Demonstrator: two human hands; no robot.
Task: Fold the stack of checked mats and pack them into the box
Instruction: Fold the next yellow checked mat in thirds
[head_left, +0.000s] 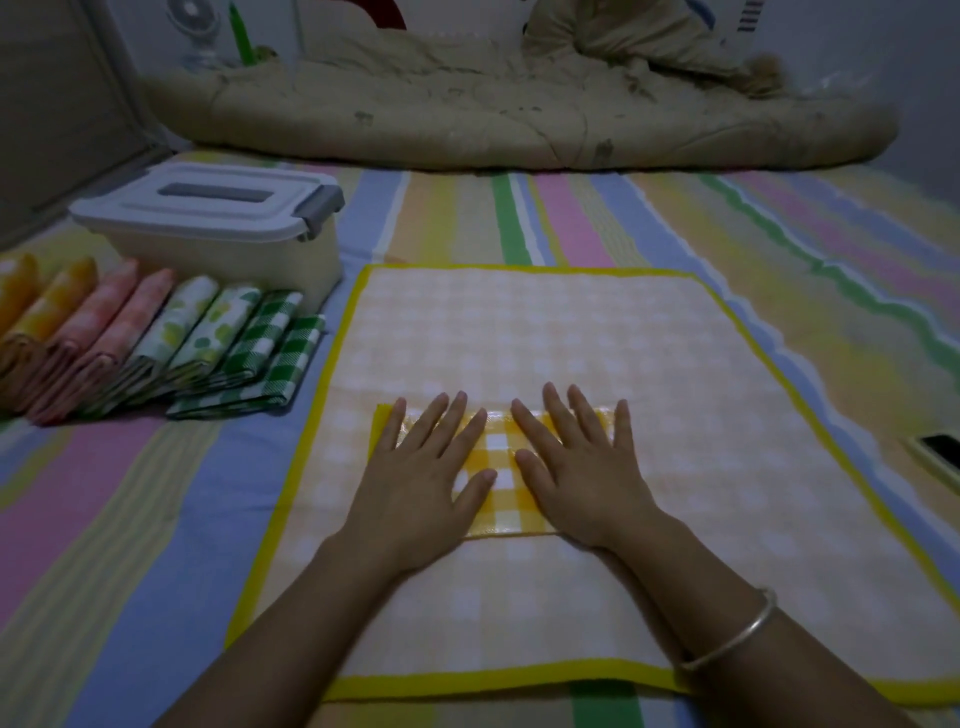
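Note:
A small folded yellow checked mat (497, 470) lies on top of a large spread pale-yellow checked mat (524, 332) with a yellow border. My left hand (426, 475) presses flat on the folded mat's left part, fingers straight and spread. My right hand (582, 467) presses flat on its right part the same way. A row of several folded mats (156, 343), orange, pink, leaf-printed and green checked, leans at the left. Behind that row stands the white plastic box (218, 228), its grey-latched lid closed.
Everything lies on a striped pastel bedsheet (649, 218). A rumpled beige quilt (519, 109) runs along the far edge. A dark phone (940, 452) lies at the right edge. A small fan (195, 31) stands at the back left.

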